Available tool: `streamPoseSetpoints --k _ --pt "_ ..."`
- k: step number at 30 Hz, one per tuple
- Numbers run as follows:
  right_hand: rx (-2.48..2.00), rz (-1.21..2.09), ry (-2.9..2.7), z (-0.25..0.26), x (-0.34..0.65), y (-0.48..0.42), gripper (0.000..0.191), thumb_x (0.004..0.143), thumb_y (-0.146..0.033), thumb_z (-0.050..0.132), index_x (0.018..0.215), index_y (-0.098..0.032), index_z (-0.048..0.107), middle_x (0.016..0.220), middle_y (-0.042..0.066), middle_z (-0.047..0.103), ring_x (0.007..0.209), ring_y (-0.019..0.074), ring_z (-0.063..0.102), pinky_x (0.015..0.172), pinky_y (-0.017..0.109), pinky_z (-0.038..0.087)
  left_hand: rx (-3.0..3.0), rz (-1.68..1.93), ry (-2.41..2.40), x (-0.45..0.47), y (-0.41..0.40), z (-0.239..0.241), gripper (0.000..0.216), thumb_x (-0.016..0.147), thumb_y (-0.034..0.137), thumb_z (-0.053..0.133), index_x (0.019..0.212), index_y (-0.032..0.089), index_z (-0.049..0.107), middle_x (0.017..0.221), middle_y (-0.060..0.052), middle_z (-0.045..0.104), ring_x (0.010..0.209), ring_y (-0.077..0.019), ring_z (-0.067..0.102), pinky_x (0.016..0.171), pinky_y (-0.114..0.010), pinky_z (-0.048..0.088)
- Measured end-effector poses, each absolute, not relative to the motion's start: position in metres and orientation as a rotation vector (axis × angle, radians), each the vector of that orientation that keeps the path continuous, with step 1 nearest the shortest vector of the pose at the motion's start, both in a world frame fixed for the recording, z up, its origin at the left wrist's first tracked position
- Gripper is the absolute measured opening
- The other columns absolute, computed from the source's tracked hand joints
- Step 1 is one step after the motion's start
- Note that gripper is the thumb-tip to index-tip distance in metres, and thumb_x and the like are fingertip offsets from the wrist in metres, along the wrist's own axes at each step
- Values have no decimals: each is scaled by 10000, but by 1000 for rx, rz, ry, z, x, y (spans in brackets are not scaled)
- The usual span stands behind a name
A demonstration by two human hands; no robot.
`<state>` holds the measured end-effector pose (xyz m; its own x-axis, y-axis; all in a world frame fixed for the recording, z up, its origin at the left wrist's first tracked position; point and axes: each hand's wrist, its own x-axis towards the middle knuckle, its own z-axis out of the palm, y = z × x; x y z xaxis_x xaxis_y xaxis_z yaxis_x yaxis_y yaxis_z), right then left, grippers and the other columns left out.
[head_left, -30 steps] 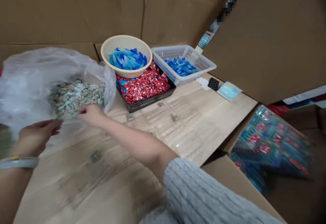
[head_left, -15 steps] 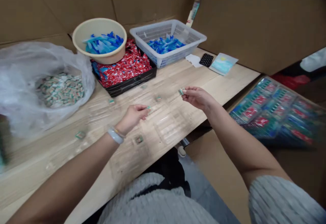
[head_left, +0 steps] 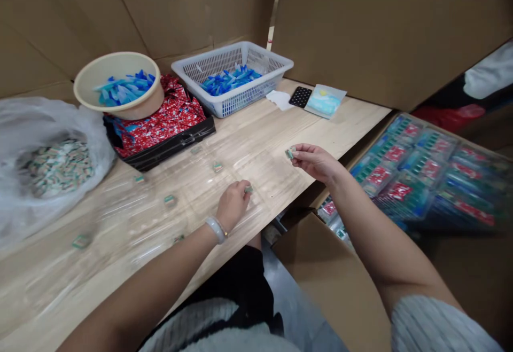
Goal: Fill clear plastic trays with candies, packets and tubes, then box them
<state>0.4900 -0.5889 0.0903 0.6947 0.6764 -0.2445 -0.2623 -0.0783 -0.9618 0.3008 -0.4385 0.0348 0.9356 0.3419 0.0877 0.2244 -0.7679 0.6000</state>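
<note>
My left hand (head_left: 234, 202) pinches a small green-and-tan piece (head_left: 248, 188) low over a clear plastic tray (head_left: 256, 210) near the table's front edge. Further right, my right hand (head_left: 315, 161) holds up another small green-and-tan piece (head_left: 289, 153) between thumb and fingertips, above the table. Several similar pieces lie singly in clear trays to the left, among them one piece (head_left: 217, 166) behind my left hand and another (head_left: 170, 199) beside it. What exactly the pieces are is too small to tell.
At the left, a plastic bag (head_left: 102, 149) holds many such pieces. A cream basin (head_left: 86, 103) of blue pieces rests on a black box (head_left: 176, 146) of red packets. Behind stands a white basket (head_left: 240, 103). Packaged sets (head_left: 401, 189) fill a carton at right.
My left hand has moved right and toward the front edge, over a nearer tray, still pinching a piece. My right hand stays nearly in place with its piece. The view has shifted right.
</note>
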Motion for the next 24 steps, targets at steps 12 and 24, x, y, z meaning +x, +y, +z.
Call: streamPoseSetpoints --k 12,24 --pt "-2210 526 -1309 59 551 -581 113 676 -145 536 747 -142 624 759 36 537 650 116 483 625 236 379 2706 295 345 299 -443 35 221 835 207 399 984 178 559 965 -78 515 851 -170 512 748 -298 460" --pt "-2345 324 -1626 49 544 -570 272 642 -47 472 890 -143 528 863 66 526 715 143 492 618 222 367 2991 152 -34 283 -433 38 336 847 320 396 1115 158 520 1147 -82 514 1064 -233 414 879 -374 389"
